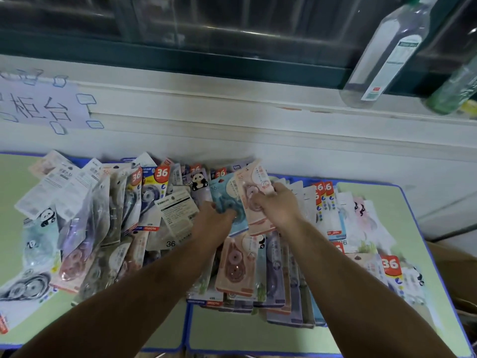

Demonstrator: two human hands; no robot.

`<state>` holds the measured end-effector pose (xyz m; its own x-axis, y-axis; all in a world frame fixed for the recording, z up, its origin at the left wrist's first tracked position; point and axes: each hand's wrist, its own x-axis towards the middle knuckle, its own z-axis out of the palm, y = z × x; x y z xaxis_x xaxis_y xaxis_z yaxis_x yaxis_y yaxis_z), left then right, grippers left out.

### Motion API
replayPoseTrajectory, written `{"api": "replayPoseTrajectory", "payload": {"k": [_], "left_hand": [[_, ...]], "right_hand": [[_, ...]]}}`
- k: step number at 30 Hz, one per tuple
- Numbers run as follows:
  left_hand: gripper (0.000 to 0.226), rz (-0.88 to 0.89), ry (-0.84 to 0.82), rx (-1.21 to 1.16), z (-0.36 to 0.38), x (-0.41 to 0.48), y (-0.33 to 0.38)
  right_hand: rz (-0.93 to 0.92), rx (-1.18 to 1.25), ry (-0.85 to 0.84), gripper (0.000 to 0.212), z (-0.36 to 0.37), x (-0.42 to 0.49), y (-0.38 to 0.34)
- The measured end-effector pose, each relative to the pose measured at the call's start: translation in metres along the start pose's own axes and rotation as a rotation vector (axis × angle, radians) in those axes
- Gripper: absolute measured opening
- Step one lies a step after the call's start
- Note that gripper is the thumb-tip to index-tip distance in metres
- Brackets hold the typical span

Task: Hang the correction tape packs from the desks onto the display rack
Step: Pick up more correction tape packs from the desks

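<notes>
Pink card under a clear blister: that is the pink pack [254, 182] your right hand [277, 202] grasps, thumb across the front and fingers curled behind, so it stands nearly upright with its top end pointing away from you. Judging by the task, that grip keeps the top free for a hook. Just left of the pink pack and touching it, a blue pack [223, 195] is held by your left hand [211, 223], whose fingers curl onto its lower part; whether it is fully off the heap I cannot tell. Both forearms reach forward side by side, wrists nearly straight, hands close together. Below and to both sides of the pink pack, the pile [103, 215] of remaining packs lies overlapped on the green tabletop [374, 200], many of them face up. The display rack is nowhere in view, so you will likely need to turn away from the pink pack's present spot before hanging anything.
</notes>
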<state>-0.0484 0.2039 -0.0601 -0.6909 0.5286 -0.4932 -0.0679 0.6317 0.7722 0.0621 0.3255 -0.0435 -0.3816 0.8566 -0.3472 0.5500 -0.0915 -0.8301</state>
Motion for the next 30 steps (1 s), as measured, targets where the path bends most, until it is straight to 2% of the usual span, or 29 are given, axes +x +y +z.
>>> {"api": "replayPoseTrajectory", "payload": {"k": [2,4,6,8,12,16,18,21,24,26,28,29,30], "left_hand": [[0.038,0.020,-0.005,0.031,0.000,0.003,0.001],[0.028,0.077,-0.022,0.136,0.001,0.008,0.001],[0.037,0.133,-0.052,0.276,0.003,0.012,0.000],[0.046,0.182,-0.079,0.340,0.004,0.011,0.000],[0.015,0.261,-0.058,0.288,0.008,0.009,0.002],[0.024,0.217,-0.048,0.221,0.010,0.010,0.007],[0.032,0.198,-0.055,0.186,0.014,0.011,0.007],[0.024,0.180,-0.039,0.125,0.018,0.010,0.010],[0.017,0.153,-0.043,0.082,0.021,0.005,0.017],[0.038,0.077,-0.044,-0.004,0.022,0.007,0.017],[0.078,0.008,-0.038,-0.095,0.022,0.016,0.014],[0.091,-0.013,-0.049,-0.110,0.022,0.023,0.009],[0.090,-0.034,-0.075,-0.137,0.020,0.025,0.009]], "right_hand": [[0.017,-0.064,-0.038,0.029,0.003,0.007,-0.003],[0.018,-0.081,-0.075,0.021,0.001,0.010,-0.004],[-0.005,-0.120,-0.081,0.011,-0.003,0.011,-0.001],[-0.047,-0.172,-0.043,0.011,-0.003,0.013,0.002],[-0.086,-0.210,-0.029,0.036,0.004,0.014,0.014],[-0.128,-0.217,-0.006,0.059,0.007,0.013,0.019],[-0.160,-0.176,0.025,0.066,0.006,0.012,0.020],[-0.091,0.046,0.028,0.057,-0.002,0.009,0.020],[-0.039,0.292,-0.109,0.068,-0.006,0.003,0.023],[-0.007,0.353,-0.166,0.072,-0.004,0.001,0.029],[-0.025,0.360,-0.178,0.061,-0.005,-0.004,0.033],[-0.045,0.350,-0.189,0.055,-0.008,-0.006,0.035],[-0.068,0.348,-0.201,0.052,-0.012,-0.008,0.038]]}}
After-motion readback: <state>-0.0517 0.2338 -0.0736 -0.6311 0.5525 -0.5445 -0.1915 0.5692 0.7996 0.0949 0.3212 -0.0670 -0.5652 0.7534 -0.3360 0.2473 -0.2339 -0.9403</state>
